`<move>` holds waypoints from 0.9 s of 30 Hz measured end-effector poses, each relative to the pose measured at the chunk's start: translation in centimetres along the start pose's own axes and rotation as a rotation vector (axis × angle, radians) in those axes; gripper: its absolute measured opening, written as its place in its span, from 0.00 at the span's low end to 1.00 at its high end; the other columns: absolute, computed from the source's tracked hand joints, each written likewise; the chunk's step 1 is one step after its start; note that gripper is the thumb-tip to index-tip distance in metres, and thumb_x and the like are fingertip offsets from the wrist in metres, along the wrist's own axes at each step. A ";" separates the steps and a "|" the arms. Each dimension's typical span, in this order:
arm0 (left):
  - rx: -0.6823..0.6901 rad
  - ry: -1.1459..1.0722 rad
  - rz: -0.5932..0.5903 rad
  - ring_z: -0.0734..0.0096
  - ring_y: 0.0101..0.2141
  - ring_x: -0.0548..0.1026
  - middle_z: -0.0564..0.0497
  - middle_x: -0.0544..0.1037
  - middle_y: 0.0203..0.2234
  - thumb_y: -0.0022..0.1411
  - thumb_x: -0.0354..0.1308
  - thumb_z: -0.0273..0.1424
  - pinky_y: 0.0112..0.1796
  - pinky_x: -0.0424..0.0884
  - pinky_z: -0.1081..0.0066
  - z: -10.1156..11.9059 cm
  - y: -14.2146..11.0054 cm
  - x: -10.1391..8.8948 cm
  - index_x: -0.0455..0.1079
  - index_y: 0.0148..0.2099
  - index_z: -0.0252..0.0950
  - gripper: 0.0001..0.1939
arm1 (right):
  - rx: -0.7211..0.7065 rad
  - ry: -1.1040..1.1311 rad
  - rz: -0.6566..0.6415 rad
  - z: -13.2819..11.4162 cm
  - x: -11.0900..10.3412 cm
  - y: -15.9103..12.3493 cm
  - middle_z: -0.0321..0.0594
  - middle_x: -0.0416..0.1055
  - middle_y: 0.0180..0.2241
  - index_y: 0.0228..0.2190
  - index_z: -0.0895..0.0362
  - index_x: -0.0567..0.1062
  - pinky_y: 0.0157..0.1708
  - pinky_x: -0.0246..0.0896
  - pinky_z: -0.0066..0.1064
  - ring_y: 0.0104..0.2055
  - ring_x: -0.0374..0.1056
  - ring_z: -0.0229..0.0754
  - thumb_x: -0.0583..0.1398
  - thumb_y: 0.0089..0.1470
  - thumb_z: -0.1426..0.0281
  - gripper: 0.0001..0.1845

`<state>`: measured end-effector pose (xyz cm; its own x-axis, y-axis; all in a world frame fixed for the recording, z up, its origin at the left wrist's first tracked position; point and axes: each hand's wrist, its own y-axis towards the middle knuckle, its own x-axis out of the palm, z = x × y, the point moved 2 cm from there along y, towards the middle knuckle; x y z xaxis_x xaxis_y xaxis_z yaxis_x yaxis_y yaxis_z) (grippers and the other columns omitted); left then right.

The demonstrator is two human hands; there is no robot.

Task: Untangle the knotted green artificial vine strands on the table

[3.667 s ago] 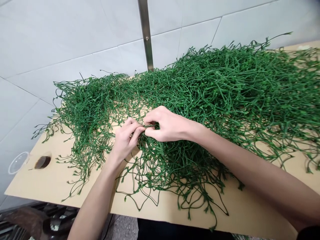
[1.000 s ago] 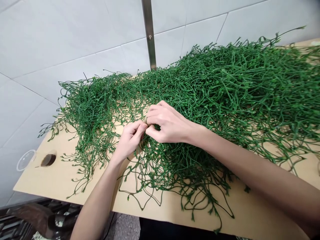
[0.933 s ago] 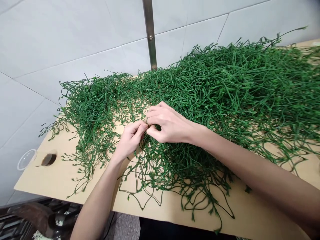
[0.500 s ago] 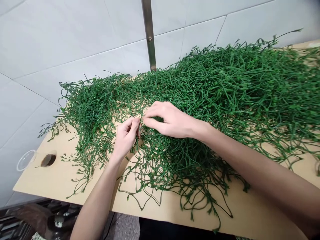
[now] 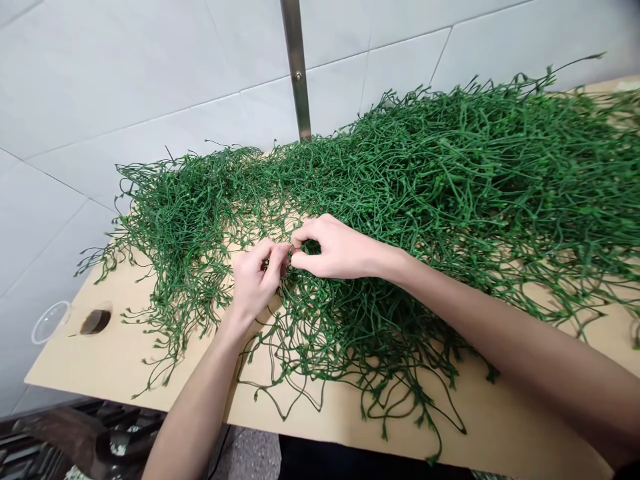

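My left hand [image 5: 259,275] is closed, thumb pressed against curled fingers. My right hand [image 5: 334,249] makes a pinch just beside it, thumb and forefinger curved into a ring. Their fingertips meet or nearly touch above the middle of the board. Whatever lies between them is too small and covered to make out. Under and around both hands spreads a tangled heap of thin green stems [image 5: 450,180] with small leafy tips, plastic-looking. A darker clump of these stems [image 5: 380,320] lies just below my right hand.
The stems cover much of a pale wooden board [image 5: 280,427] set against a white tiled wall [image 5: 150,60]. A small cup of dark liquid [image 5: 96,322] and a clear round lid [image 5: 51,322] are at the left. A metal upright [image 5: 297,73] stands behind.
Both hands have shifted slightly; the left went a little right and the right hand slightly down, bringing the fingertips closer together. The heap looks the same.
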<state>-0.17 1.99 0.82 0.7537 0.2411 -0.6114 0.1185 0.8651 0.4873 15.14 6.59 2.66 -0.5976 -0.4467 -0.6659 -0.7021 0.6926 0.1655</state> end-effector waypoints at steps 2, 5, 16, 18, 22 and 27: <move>0.040 0.002 0.021 0.77 0.20 0.65 0.54 0.68 0.17 0.67 0.51 0.33 0.24 0.60 0.75 0.0 -0.1 0.0 0.65 0.24 0.36 0.18 | -0.007 -0.024 -0.073 -0.2 0.0 0.0 0.33 0.59 0.19 0.18 0.58 0.65 0.34 0.49 0.32 0.27 0.54 0.36 0.53 0.52 0.68 0.13; 0.096 0.013 0.037 0.76 0.22 0.67 0.54 0.70 0.18 0.67 0.51 0.32 0.26 0.61 0.74 -0.2 -0.2 0.0 0.67 0.25 0.36 0.17 | -0.050 -0.061 -0.108 -0.3 0.0 -0.1 0.33 0.57 0.18 0.17 0.58 0.64 0.38 0.49 0.34 0.27 0.53 0.36 0.52 0.52 0.68 0.15; 0.084 -0.018 -0.013 0.77 0.20 0.64 0.55 0.69 0.19 0.66 0.52 0.29 0.25 0.59 0.74 0.1 -0.1 0.3 0.68 0.27 0.36 0.14 | -0.146 -0.106 0.024 0.0 0.2 -0.2 0.36 0.60 0.20 0.14 0.58 0.65 0.40 0.49 0.36 0.32 0.57 0.40 0.55 0.46 0.71 0.12; -0.011 -0.090 0.000 0.77 0.19 0.61 0.56 0.66 0.17 0.68 0.51 0.34 0.23 0.57 0.74 -0.3 0.0 0.1 0.66 0.26 0.36 0.17 | -0.175 -0.054 0.026 0.2 0.1 -0.2 0.36 0.64 0.22 0.18 0.58 0.70 0.41 0.50 0.36 0.33 0.59 0.40 0.54 0.46 0.74 0.10; -0.211 -0.214 0.109 0.77 0.16 0.58 0.57 0.62 0.14 0.67 0.50 0.45 0.19 0.54 0.73 -1.6 0.2 -0.5 0.66 0.26 0.37 0.21 | -0.192 -0.011 0.018 0.5 -0.5 -0.1 0.37 0.73 0.28 0.23 0.57 0.74 0.46 0.48 0.38 0.41 0.62 0.41 0.52 0.46 0.81 0.13; -0.253 -0.200 0.149 0.77 0.18 0.60 0.56 0.64 0.15 0.67 0.50 0.45 0.21 0.56 0.73 -1.5 0.5 -0.9 0.63 0.24 0.36 0.23 | -0.078 -0.119 0.172 0.0 -1.0 -0.4 0.41 0.76 0.44 0.29 0.57 0.77 0.49 0.42 0.47 0.51 0.59 0.49 0.53 0.55 0.72 0.12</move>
<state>-1.74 2.84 0.61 0.8652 0.3039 -0.3988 -0.1473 0.9143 0.3772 15.99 6.71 3.25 -0.6643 -0.2528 -0.7035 -0.6247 0.7046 0.3367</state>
